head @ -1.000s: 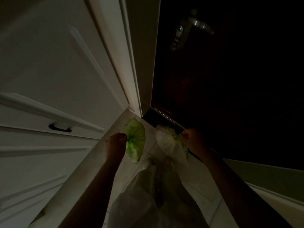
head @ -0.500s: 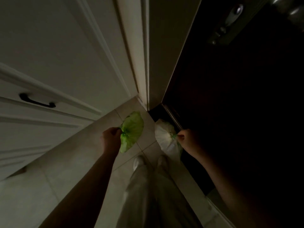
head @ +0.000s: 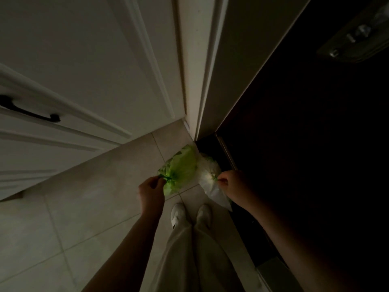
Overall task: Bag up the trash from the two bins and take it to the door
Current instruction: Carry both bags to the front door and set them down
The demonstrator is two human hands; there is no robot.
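Note:
In dim light a green trash bag (head: 181,167) hangs low by the floor, its tied neck pinched in my left hand (head: 152,191). Right beside it and touching it is a white trash bag (head: 207,179), held at its knot by my right hand (head: 233,186). Both bags sit in the corner where the pale door frame (head: 200,81) meets the dark door (head: 305,133). Whether the bags rest on the tiles I cannot tell.
White cabinet fronts with a black handle (head: 29,111) line the left side. The door's metal handle plate (head: 355,36) is at the upper right. My feet in white shoes (head: 190,213) stand on the beige floor tiles (head: 84,207) just behind the bags.
Both hands have lowered the bags and brought them together toward the corner by the door; the bags now touch. The camera has tilted further down.

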